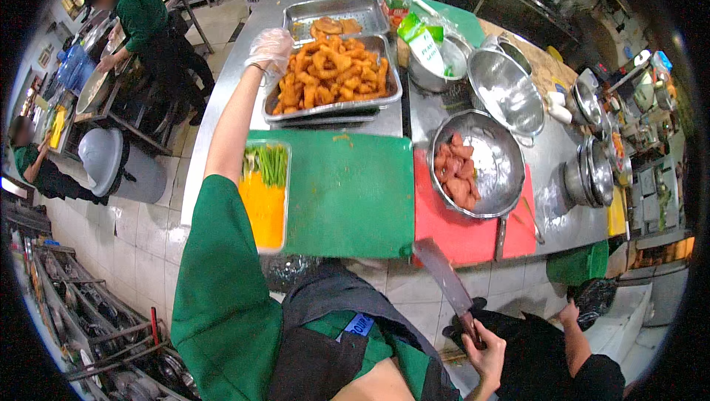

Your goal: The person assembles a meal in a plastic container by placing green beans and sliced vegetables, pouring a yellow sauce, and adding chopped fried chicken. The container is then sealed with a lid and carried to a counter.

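- While the left hand (270, 48), in a clear plastic glove, reaches toward the far left part of the tabletop (566, 216), its fingers bend at the far left corner of a metal tray (397, 82); whether they grip the rim, I cannot tell.
- That tray, heaped with brown fried strips (333, 68), sits beyond the green board, toward the tabletop's far left corner.
- Behind it, nearer the far edge, a second tray (372, 22) holds a few flat fried pieces (334, 28).
- The bare right hand (486, 353) has its fingers closed around the handle of a cleaver (447, 279); the blade points toward the near edge, overlapping the red board's near left corner in this view.
- Along the near edge lies the green board (351, 198), with a clear container (285, 227) of orange food and green sticks on its left side.
- Right of it, the red board (481, 249) carries a steel bowl (501, 157) with pink-red pieces (457, 172) gathered at its left.
- More steel bowls (506, 90) stand toward the far right.
- Off the left edge, a person in green (140, 13) works at another surface.
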Action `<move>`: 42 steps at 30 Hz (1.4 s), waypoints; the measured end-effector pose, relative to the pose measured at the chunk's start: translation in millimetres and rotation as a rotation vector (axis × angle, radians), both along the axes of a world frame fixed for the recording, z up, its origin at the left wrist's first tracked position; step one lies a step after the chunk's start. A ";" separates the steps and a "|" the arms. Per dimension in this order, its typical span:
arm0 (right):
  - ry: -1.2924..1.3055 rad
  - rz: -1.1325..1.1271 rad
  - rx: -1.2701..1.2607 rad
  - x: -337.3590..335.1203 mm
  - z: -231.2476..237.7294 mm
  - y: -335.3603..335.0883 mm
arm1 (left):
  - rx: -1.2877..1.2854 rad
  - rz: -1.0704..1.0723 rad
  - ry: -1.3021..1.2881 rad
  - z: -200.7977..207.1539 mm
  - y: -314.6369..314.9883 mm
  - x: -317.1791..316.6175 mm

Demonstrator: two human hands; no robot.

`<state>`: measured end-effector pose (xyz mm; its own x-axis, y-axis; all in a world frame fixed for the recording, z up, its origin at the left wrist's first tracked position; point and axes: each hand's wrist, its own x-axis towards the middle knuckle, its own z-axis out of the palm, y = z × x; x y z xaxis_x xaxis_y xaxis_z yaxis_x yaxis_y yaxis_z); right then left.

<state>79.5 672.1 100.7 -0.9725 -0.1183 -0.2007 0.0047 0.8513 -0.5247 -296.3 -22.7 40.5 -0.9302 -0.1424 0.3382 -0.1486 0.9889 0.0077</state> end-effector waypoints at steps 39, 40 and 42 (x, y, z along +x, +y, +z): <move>-0.633 -0.460 0.070 -105.8 123.5 -106.4 | 1.054 0.250 -0.635 -121.1 -65.7 -272.0; -0.611 -0.467 0.045 -105.2 123.8 -107.3 | 1.161 0.331 -0.620 -121.6 -61.9 -281.1; -0.546 -0.487 -0.020 -104.7 121.6 -110.9 | 1.170 0.324 -0.565 -121.9 -54.8 -298.0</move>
<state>-25.2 561.2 222.3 -0.6779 0.2931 -0.6742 0.6455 0.6763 -0.3550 -594.3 -77.5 -81.4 -0.7707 -0.3212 -0.5503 -0.6369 0.3626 0.6803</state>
